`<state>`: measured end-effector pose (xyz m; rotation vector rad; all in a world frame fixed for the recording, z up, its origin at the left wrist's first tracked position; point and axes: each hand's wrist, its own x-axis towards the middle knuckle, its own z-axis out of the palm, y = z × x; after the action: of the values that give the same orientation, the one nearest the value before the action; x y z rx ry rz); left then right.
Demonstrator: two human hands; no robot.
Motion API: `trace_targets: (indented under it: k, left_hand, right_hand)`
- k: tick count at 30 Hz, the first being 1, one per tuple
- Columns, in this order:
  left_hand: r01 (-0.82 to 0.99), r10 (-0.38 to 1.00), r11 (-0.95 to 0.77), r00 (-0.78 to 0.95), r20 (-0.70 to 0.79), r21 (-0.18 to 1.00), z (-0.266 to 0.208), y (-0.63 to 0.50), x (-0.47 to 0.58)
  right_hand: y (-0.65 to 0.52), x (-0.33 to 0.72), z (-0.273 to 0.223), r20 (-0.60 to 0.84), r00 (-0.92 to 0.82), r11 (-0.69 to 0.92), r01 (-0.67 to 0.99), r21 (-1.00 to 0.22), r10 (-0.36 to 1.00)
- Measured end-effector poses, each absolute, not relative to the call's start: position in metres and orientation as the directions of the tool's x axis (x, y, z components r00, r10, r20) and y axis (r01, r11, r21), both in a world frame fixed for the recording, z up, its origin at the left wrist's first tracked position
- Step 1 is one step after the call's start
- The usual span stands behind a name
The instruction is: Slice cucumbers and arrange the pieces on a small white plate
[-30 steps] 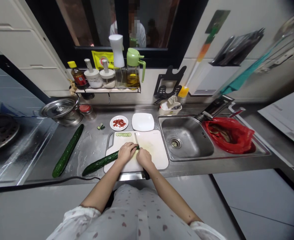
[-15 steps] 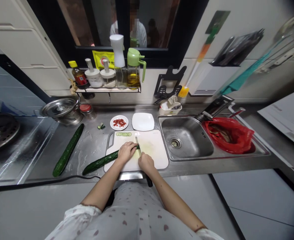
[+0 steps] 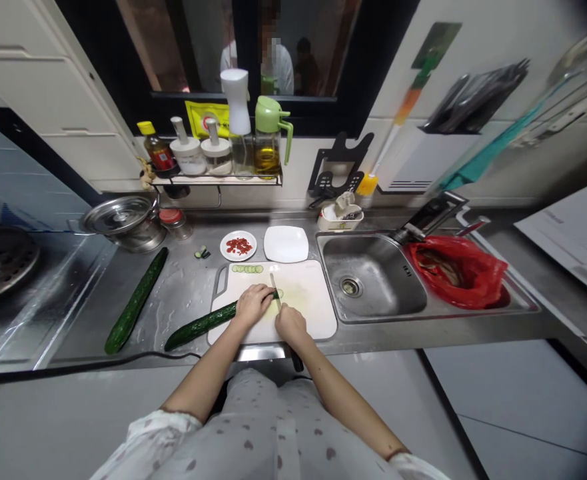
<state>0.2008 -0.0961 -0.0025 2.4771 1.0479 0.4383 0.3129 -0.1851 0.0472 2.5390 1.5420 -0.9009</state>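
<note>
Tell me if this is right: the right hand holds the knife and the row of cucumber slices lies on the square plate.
The place is wrong: the head view shows the row of cucumber slices on the cutting board. The right hand holds the knife.

one long dark green cucumber [image 3: 200, 327] and another whole dark green cucumber [image 3: 136, 303] have bumpy skin with a wet-looking gloss. the white rectangular cutting board [image 3: 313, 313] looks like smooth plastic, mostly matt with a faint sheen. the narrow silver knife [image 3: 274, 287] has a smooth metal blade and a black, plastic-looking handle. the grey worktop [image 3: 173, 287] is satin, steel-like metal dotted with wet shine, as the grey rectangular sink [image 3: 373, 287] is satin metal too. the white square plate [image 3: 286, 244] is glossy, like ceramic; the red bag [image 3: 488, 273], thin, crinkled, shiny plastic; the pale heart-printed garment [image 3: 258, 420], soft matt cloth.
</note>
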Motion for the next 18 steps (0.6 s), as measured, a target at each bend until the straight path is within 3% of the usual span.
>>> trace_targets:
  k: [18]
  left_hand:
    - [0.61,0.738,-0.628,0.665,0.119,0.483,-0.004,-0.095,0.201]
  right_hand:
    - [-0.163,0.315,0.043,-0.468,0.336,-0.504,0.81,-0.3,0.818]
